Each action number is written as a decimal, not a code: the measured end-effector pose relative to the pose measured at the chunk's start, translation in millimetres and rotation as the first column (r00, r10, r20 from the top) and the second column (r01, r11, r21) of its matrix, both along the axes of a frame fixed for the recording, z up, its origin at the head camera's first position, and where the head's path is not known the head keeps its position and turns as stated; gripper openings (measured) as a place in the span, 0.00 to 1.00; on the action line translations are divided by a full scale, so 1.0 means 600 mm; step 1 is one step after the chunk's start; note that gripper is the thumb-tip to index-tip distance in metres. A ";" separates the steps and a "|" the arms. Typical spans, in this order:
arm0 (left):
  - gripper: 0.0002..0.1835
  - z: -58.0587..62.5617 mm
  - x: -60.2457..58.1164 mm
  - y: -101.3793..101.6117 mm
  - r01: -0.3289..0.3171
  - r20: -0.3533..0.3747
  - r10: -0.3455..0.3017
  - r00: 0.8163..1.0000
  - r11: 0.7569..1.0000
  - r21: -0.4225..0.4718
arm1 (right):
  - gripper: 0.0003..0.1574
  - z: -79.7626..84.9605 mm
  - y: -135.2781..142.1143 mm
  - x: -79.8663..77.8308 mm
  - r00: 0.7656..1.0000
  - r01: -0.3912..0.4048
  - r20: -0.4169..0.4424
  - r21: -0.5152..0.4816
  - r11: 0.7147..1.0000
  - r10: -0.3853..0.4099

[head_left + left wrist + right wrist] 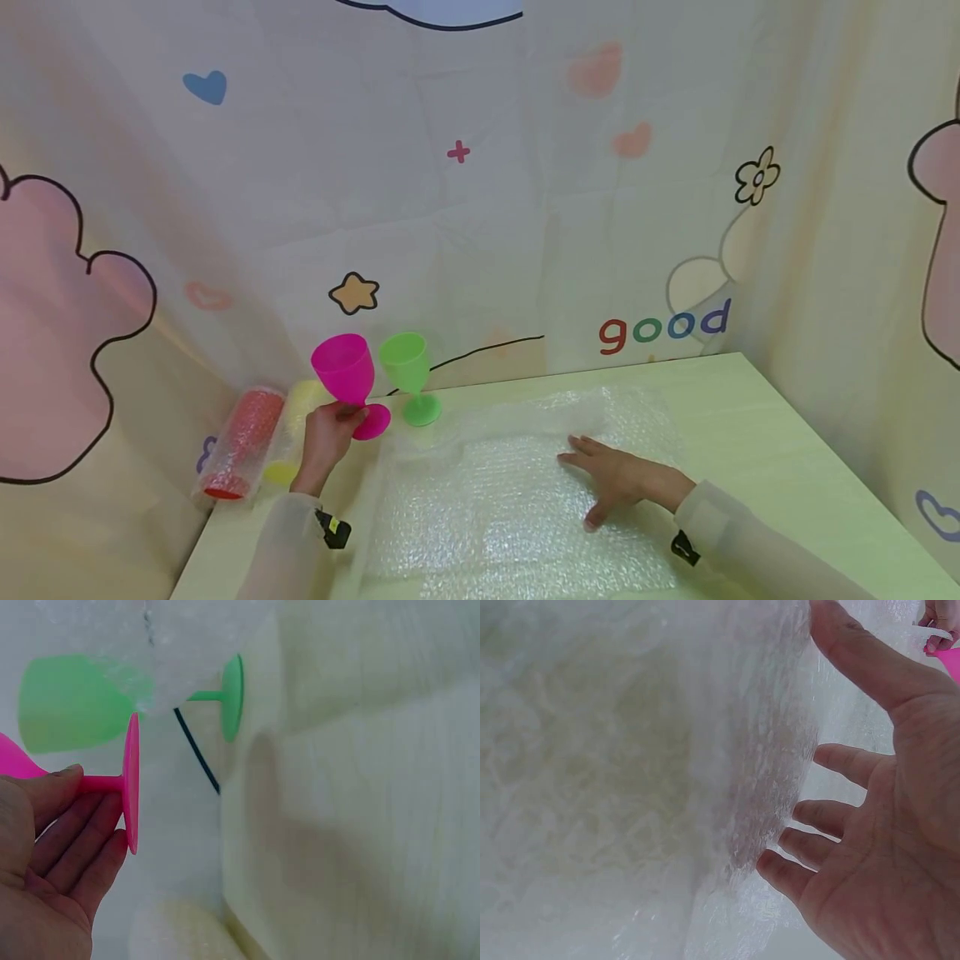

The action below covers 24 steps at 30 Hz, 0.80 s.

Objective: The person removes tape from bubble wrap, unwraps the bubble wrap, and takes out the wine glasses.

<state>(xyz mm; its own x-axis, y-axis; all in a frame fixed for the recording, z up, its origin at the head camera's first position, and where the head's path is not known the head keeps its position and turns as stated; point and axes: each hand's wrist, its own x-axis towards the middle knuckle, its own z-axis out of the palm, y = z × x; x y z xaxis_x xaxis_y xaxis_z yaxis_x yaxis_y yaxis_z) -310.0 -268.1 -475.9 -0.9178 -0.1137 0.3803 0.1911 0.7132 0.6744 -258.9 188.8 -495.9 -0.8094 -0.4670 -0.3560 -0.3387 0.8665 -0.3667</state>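
In the head view my left hand [327, 437] pinches the stem of a pink plastic goblet [347, 367], its bowl tilted up and leftward. The left wrist view shows the thumb and fingers of that hand [56, 847] around the stem, close to the round base. A green goblet [406, 363] stands upright just right of the pink one. My right hand [618, 479] is spread over a sheet of clear bubble wrap [517, 500] on the table. Seen from the right wrist, its fingers [832, 817] are extended, fingertips right at the wrap.
At the table's left lie a red item wrapped in bubble wrap [243, 442] and a yellow wrapped item [296, 425] beside it. A patterned cloth [480, 233] hangs behind the pale table [787, 467] and along both sides.
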 end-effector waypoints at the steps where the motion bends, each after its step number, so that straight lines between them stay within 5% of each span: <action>1: 0.09 -0.003 -0.003 0.000 0.000 0.017 0.000 1.000 1.000 0.005 | 0.65 0.000 0.000 -0.001 1.000 0.002 0.003 0.000 1.000 -0.002; 24: 0.12 -0.072 -0.045 0.000 0.001 0.229 -0.025 0.973 0.994 0.105 | 0.66 0.002 0.002 0.001 1.000 -0.001 0.004 -0.018 1.000 0.001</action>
<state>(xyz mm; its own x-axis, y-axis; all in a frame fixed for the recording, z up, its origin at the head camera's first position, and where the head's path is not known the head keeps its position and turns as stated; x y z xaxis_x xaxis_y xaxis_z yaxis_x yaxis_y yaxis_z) -336.9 -268.3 -519.4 -0.9809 -0.1286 0.1459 0.0314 0.6355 0.7714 -258.3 190.0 -495.0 -0.8075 -0.4745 -0.3505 -0.3386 0.8593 -0.3834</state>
